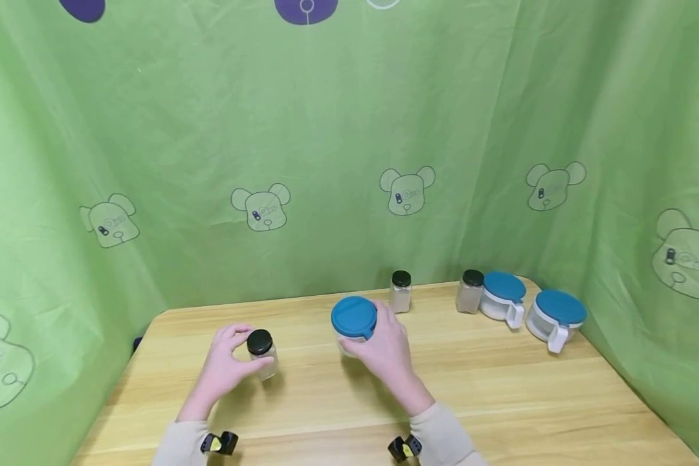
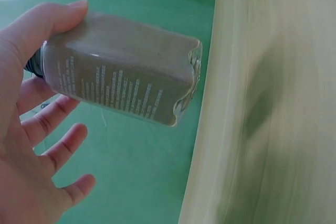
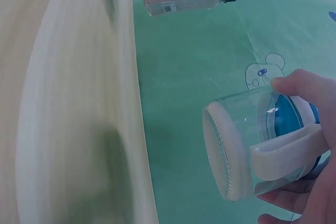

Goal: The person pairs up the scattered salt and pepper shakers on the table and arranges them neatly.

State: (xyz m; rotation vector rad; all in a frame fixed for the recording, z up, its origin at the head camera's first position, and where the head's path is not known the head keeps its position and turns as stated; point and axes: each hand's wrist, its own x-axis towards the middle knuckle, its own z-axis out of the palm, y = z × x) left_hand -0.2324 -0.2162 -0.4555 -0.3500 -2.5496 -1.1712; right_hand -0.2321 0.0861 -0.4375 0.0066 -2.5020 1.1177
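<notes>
My left hand [image 1: 226,364] pinches a small square spice jar [image 2: 121,69] near its black lid [image 1: 259,342], thumb on one side and fingers on the other. Greyish powder fills this jar, and printed text runs along its side. My right hand [image 1: 387,346] grips a round clear jar [image 3: 241,145] with a blue lid [image 1: 354,317] and a white handle [image 3: 286,153]. White contents lie at the bottom of the round jar. In both wrist views the jars are held up off the wooden table [image 1: 303,414], with shadows beneath them.
Toward the back edge stands another black-lidded spice jar [image 1: 400,292]. Farther right is a third spice jar [image 1: 469,292], beside a blue-lidded handled jar [image 1: 503,296]. One more such jar [image 1: 556,317] sits near the right edge. A green curtain [image 1: 326,129] surrounds the table.
</notes>
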